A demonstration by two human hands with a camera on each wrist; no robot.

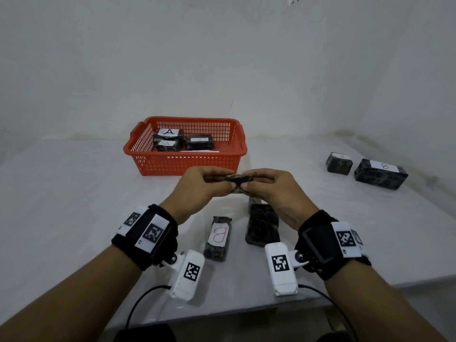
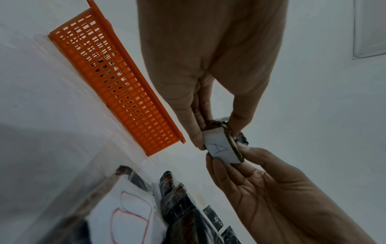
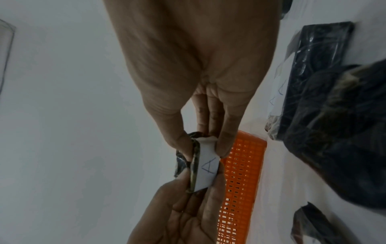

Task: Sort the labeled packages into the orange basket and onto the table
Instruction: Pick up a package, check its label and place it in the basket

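Observation:
A small dark wrapped package (image 1: 238, 181) is held above the table, in front of the orange basket (image 1: 172, 166). My left hand (image 1: 225, 188) pinches its left end and my right hand (image 1: 247, 186) pinches its right end. In the left wrist view its white label (image 2: 221, 149) reads A, and the same label (image 3: 206, 171) shows in the right wrist view. The basket holds several dark packages, two with A labels (image 1: 169, 132). A package labelled B (image 1: 218, 236) lies on the table below my hands, beside a dark package (image 1: 262, 224) with no label showing.
At the right of the white table (image 1: 74, 206) a small dark package (image 1: 339, 163) stands next to a larger one labelled B (image 1: 381, 174). The wall rises just behind the basket. The table's front edge runs below my wrists.

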